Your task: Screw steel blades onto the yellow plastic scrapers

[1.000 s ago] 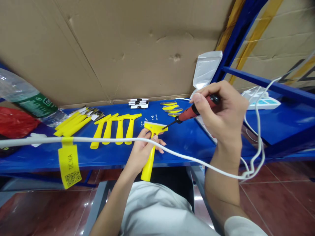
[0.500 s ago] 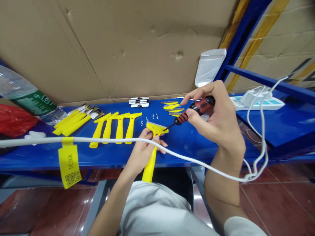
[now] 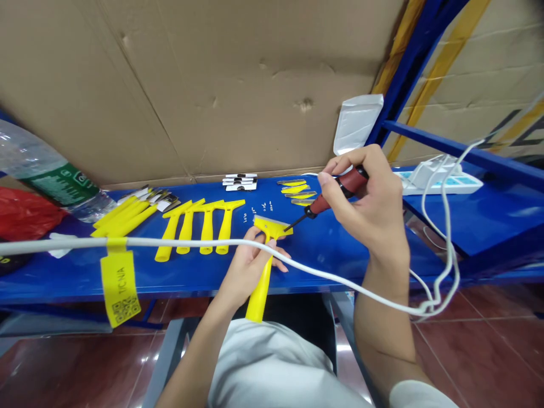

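My left hand (image 3: 250,263) is closed around the neck of a yellow scraper (image 3: 259,294), its handle pointing down towards my body. A metal blade edge runs along the top of the scraper's head. In my right hand (image 3: 374,198) is a red and black screwdriver (image 3: 335,195), tilted down to the left. Its tip meets the right part of the scraper's head, by a screw spot. Several yellow scraper handles (image 3: 207,226) stand in a row left of my left hand. Small yellow pieces with blades (image 3: 297,190) lie behind the scraper.
Finished-looking yellow scrapers (image 3: 127,214) lie by a plastic bottle (image 3: 59,175) and a red bag (image 3: 25,212). Small white-and-black boxes (image 3: 239,182) sit at the back. A white cable (image 3: 323,275) crosses in front; a power strip (image 3: 461,184) is at right.
My right fingers have shifted on the screwdriver's handle, the thumb and forefinger now closer together. The screwdriver's handle looks turned. The tip stays at the scraper's head, and the view has moved slightly.
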`<state>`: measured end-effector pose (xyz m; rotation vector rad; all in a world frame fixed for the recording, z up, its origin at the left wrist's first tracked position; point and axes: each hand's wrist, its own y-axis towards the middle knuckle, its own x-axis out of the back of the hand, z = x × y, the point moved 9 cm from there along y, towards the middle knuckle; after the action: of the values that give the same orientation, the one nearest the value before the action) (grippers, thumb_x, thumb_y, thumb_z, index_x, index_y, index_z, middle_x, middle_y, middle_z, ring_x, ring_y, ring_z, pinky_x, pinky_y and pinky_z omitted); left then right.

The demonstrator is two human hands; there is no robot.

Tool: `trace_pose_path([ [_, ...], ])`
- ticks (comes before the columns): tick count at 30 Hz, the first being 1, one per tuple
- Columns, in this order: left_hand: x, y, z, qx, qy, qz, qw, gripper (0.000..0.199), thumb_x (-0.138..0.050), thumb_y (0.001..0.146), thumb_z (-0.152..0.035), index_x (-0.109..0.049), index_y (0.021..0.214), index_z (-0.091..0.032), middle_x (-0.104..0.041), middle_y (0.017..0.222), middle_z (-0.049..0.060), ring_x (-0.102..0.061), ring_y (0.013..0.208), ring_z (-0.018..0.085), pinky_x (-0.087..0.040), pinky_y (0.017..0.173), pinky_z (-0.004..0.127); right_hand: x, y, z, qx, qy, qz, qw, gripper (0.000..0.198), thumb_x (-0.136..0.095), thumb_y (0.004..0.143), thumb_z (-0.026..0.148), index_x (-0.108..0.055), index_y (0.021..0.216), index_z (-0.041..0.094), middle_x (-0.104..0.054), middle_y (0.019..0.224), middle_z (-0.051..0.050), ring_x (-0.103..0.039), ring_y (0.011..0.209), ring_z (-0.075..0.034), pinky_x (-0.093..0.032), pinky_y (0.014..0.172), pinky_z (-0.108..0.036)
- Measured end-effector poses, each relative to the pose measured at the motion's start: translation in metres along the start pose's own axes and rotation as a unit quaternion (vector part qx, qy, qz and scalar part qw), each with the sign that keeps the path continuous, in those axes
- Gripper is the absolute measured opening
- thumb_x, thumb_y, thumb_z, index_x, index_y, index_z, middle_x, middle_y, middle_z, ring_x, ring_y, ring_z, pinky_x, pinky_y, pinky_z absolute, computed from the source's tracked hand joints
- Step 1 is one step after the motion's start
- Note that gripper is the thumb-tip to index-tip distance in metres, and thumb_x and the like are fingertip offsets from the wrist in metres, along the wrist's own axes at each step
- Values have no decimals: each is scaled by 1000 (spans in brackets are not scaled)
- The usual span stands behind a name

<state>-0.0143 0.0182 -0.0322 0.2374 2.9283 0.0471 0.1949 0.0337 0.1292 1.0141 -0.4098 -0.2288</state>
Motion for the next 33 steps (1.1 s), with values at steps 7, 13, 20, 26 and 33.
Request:
trace_pose_path([
  [7, 2, 0, 2, -8, -3, 2, 1000, 43, -79, 104, -46, -60, 134, -22, -74, 104, 6, -79, 90, 21, -67, 72, 29, 1, -1, -2, 8, -11, -4, 1000, 18, -74, 96, 35, -61, 104, 26, -72, 104, -5, -71, 96, -21, -57, 79, -37],
  [13, 0, -2, -1, -4, 1, 0, 1000, 44, -82, 102, -47, -61, 132, -22, -74, 111, 7, -77, 86, 19, -69, 70, 30, -2, -2, 1, 16, 29, 8, 999, 21, -70, 96, 38, -60, 110, 27, -70, 114, -6, -74, 101, -23, -60, 81, -38],
  [20, 0, -1, -1, -4, 3, 12, 1000, 44, -79, 104, -48, -60, 135, -22, -77, 133, 13, -78, 80, 16, -71, 73, 32, 2, -2, 3, 20, 21, -16, 999, 24, -73, 92, 41, -57, 105, 28, -70, 107, -6, -73, 102, -25, -60, 86, -43],
  [26, 3, -1, -1, -10, 1, 1, 1000, 42, -77, 106, -49, -59, 133, -21, -77, 134, 14, -78, 80, 16, -72, 74, 33, 6, -3, 7, 32, 3, -37, 999, 17, -71, 100, 36, -57, 98, 26, -69, 99, -4, -69, 89, -20, -59, 84, -40],
  [33, 2, -2, -4, -13, -11, -4, 1000, 47, -79, 104, -50, -60, 135, -21, -78, 131, 13, -78, 80, 16, -72, 75, 34, 5, -1, 17, 143, 86, -42, 985, 14, -68, 98, 32, -59, 105, 23, -65, 100, -4, -71, 99, -21, -58, 85, -39],
])
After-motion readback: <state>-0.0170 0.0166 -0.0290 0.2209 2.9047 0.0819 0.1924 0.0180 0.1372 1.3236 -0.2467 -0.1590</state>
